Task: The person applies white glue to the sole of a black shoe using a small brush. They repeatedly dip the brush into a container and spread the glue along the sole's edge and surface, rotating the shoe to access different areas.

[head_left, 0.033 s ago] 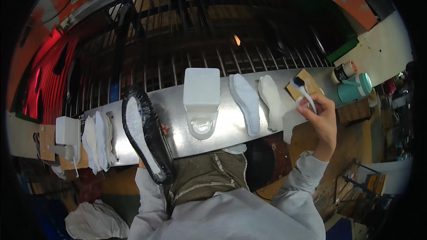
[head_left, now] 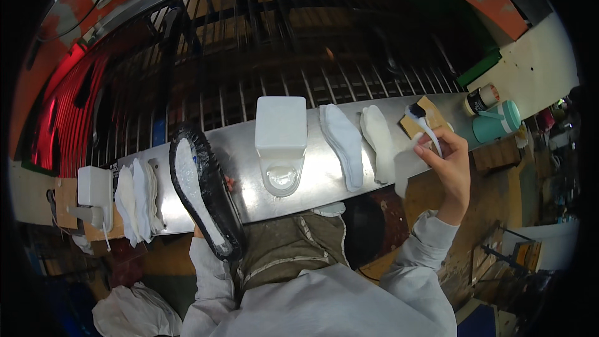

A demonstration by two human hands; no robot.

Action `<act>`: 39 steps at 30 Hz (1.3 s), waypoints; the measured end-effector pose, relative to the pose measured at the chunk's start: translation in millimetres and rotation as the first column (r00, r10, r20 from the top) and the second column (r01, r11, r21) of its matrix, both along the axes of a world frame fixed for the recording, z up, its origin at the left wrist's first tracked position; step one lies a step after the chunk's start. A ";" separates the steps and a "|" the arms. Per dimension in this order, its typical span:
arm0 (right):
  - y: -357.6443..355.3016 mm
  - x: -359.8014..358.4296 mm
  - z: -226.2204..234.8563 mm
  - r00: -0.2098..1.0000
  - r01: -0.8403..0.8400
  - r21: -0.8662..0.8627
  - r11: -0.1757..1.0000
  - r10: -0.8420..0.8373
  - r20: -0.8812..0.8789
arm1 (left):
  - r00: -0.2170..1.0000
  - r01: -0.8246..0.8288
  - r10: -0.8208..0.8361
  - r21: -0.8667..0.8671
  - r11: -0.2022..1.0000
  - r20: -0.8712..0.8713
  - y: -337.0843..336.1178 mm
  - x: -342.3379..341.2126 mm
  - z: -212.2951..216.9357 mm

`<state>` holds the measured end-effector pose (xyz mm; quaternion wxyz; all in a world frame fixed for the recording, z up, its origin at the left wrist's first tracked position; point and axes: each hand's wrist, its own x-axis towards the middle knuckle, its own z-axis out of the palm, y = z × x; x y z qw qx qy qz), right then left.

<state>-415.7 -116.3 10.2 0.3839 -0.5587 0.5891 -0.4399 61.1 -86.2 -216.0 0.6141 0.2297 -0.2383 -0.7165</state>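
A black shoe [head_left: 228, 212] stands on a slant at the left, its sole side up, with a long whitish, wet-looking strip down the middle. My left hand [head_left: 198, 231] grips it from beneath; only a bit of skin shows past the edge, and the fingers are hidden. At the right, my right hand [head_left: 450, 157] pinches the white handle of a small brush [head_left: 427, 130]. Its dark bristles hang over a tan piece of cardboard [head_left: 432, 110] on the bench. Between my hands stands a white plastic dispenser [head_left: 281, 122] with a round cup at its near end.
Foot-shaped pale-blue pads [head_left: 342, 143] and cream pads [head_left: 376, 140] lie right of the dispenser on the metal bench [head_left: 249, 195]. A teal bottle [head_left: 497, 123] and a tin [head_left: 482, 100] stand far right. More pads [head_left: 142, 193] and another white dispenser [head_left: 95, 187] are left. Beyond runs a roller conveyor [head_left: 293, 81].
The whole view has shifted very slightly. Both hands, the shoe and the brush keep their places; an orange glint over the rollers has faded.
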 end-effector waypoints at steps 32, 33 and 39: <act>9.9 -3.1 -3.1 0.988 0.086 -0.228 0.970 -0.054 0.143 | 0.994 -0.012 0.029 -0.157 0.988 0.107 -17.0 -18.2 20.2; 9.8 -2.5 -2.7 0.988 0.088 -0.230 0.969 -0.057 0.141 | 0.996 0.017 -0.004 -0.134 0.991 0.092 -17.8 -11.2 14.2; 9.1 -3.5 -5.0 0.988 0.080 -0.212 0.974 -0.049 0.149 | 0.998 0.050 -0.053 -0.103 0.993 -0.030 -17.9 -1.8 -0.4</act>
